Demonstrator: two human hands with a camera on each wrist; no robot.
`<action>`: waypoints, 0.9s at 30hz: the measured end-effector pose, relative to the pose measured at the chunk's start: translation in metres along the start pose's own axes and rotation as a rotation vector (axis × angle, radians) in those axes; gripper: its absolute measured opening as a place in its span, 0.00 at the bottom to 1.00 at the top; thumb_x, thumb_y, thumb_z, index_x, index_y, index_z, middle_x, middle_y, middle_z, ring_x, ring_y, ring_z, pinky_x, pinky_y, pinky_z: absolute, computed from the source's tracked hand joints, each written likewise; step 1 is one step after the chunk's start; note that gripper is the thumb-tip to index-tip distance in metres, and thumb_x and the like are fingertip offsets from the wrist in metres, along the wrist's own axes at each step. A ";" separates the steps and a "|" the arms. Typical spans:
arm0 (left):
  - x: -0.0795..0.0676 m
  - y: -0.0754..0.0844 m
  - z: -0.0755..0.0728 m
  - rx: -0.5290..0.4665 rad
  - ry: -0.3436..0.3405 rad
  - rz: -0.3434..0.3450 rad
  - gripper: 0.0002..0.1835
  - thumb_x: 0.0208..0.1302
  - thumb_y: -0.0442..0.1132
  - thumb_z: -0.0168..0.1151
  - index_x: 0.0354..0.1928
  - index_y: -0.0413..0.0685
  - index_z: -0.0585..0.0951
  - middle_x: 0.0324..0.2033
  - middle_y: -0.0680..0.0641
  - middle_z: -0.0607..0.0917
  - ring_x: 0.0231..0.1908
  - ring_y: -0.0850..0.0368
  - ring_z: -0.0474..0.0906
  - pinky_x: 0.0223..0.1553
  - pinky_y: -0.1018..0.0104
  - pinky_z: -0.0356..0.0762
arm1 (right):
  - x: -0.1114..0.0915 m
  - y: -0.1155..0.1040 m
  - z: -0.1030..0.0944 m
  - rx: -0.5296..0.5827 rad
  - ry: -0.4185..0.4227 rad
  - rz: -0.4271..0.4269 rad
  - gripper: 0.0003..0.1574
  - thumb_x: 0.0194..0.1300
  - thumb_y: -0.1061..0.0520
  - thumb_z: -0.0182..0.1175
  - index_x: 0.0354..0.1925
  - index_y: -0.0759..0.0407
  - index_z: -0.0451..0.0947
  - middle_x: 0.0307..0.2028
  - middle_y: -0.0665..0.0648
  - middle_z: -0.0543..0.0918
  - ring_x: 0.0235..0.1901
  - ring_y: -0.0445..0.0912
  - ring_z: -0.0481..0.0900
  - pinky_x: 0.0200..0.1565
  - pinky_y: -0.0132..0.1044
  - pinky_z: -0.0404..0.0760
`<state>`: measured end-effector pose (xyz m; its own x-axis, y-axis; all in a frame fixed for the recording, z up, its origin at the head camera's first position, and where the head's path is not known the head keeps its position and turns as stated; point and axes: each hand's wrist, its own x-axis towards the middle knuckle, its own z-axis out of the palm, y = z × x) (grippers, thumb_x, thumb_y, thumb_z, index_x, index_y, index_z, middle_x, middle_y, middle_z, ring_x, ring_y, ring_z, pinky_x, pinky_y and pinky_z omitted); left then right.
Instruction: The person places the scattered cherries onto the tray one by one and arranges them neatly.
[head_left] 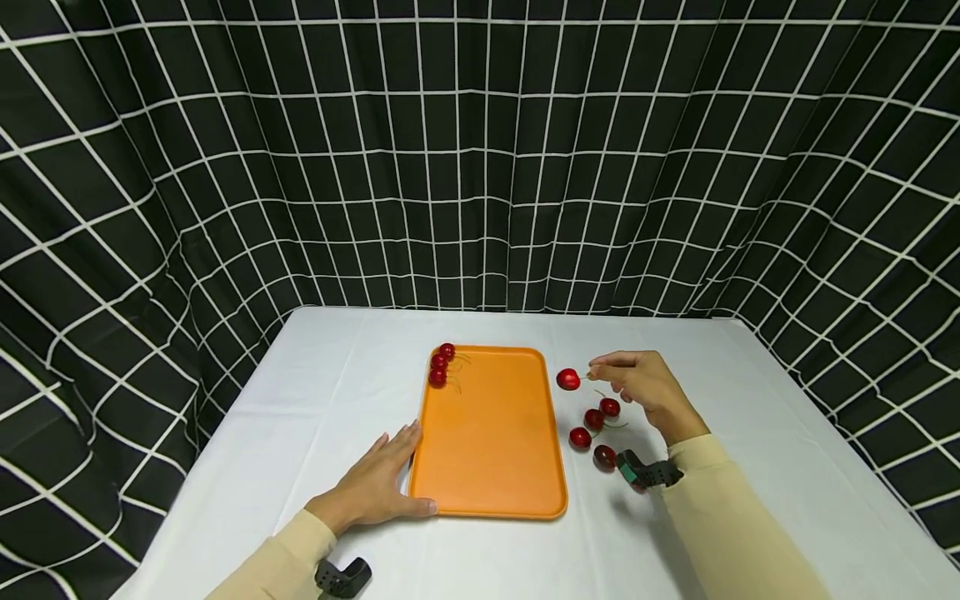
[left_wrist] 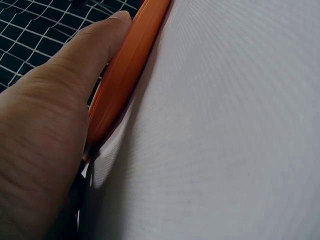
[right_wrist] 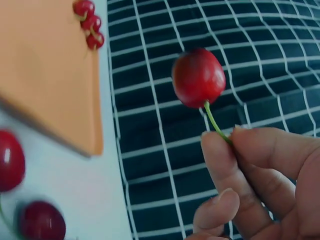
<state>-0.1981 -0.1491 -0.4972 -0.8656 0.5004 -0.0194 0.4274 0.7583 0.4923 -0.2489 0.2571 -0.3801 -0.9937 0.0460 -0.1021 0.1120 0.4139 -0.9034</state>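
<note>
My right hand (head_left: 643,387) pinches the green stem of a red cherry (right_wrist: 199,78) between thumb and forefinger. In the head view the held cherry (head_left: 568,379) is just right of an orange tray (head_left: 491,450). My left hand (head_left: 378,479) rests at the tray's near left corner, fingers along the left side and thumb at the front edge. The left wrist view shows the thumb (left_wrist: 95,42) against the tray's orange rim (left_wrist: 122,75). Three cherries (head_left: 438,363) with stems lie in a row in the tray's far left corner.
Several loose cherries (head_left: 594,419) lie on the white tablecloth (head_left: 300,392) right of the tray, below and beside my right hand; one is partly hidden by the wrist strap (head_left: 648,471). A black curtain with a white grid (head_left: 480,167) surrounds the table at back and sides.
</note>
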 end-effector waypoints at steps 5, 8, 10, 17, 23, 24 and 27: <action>0.001 0.000 -0.002 -0.002 -0.001 0.005 0.66 0.43 0.77 0.63 0.75 0.42 0.50 0.74 0.51 0.47 0.72 0.58 0.42 0.71 0.60 0.33 | 0.008 -0.012 0.023 0.040 0.040 0.023 0.17 0.62 0.50 0.66 0.45 0.59 0.85 0.42 0.57 0.84 0.36 0.55 0.71 0.30 0.35 0.74; 0.002 0.000 -0.003 0.005 0.002 0.010 0.66 0.43 0.77 0.62 0.75 0.43 0.50 0.74 0.52 0.47 0.72 0.58 0.42 0.71 0.59 0.33 | 0.014 -0.020 0.038 0.083 0.053 0.024 0.17 0.62 0.50 0.66 0.45 0.58 0.85 0.42 0.57 0.84 0.35 0.54 0.71 0.28 0.34 0.72; 0.002 -0.001 -0.003 0.009 0.000 0.011 0.66 0.43 0.77 0.61 0.75 0.43 0.50 0.74 0.52 0.47 0.72 0.58 0.42 0.71 0.60 0.33 | 0.018 -0.025 0.047 0.111 0.063 0.016 0.17 0.62 0.51 0.67 0.45 0.58 0.85 0.41 0.57 0.84 0.34 0.52 0.71 0.27 0.32 0.70; 0.001 -0.002 -0.002 0.002 -0.009 0.011 0.67 0.42 0.78 0.60 0.75 0.42 0.50 0.74 0.52 0.46 0.72 0.57 0.42 0.71 0.59 0.33 | 0.028 -0.036 0.079 0.178 0.060 -0.003 0.15 0.61 0.54 0.67 0.44 0.60 0.85 0.38 0.56 0.85 0.32 0.50 0.70 0.23 0.28 0.67; -0.001 -0.002 -0.002 0.009 -0.005 0.001 0.67 0.42 0.79 0.60 0.75 0.42 0.50 0.74 0.52 0.47 0.72 0.57 0.42 0.71 0.59 0.33 | 0.035 -0.044 0.107 0.213 0.050 -0.005 0.15 0.61 0.55 0.67 0.44 0.61 0.85 0.38 0.55 0.85 0.30 0.48 0.70 0.23 0.29 0.66; -0.001 -0.002 -0.002 0.008 -0.006 0.000 0.67 0.42 0.79 0.60 0.75 0.43 0.50 0.74 0.52 0.47 0.72 0.57 0.42 0.71 0.59 0.33 | 0.036 -0.045 0.112 0.217 0.047 -0.006 0.15 0.61 0.55 0.67 0.44 0.61 0.85 0.38 0.55 0.84 0.30 0.48 0.69 0.22 0.29 0.65; -0.002 -0.002 -0.003 0.008 -0.007 -0.001 0.67 0.42 0.79 0.60 0.75 0.42 0.50 0.74 0.52 0.48 0.72 0.58 0.42 0.71 0.60 0.33 | 0.040 -0.045 0.127 0.214 0.032 -0.011 0.13 0.61 0.56 0.67 0.43 0.61 0.85 0.37 0.55 0.84 0.29 0.48 0.70 0.21 0.29 0.64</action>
<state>-0.1980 -0.1525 -0.4955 -0.8642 0.5024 -0.0265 0.4282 0.7623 0.4854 -0.2940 0.1251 -0.3960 -0.9940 0.0732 -0.0818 0.0957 0.2121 -0.9725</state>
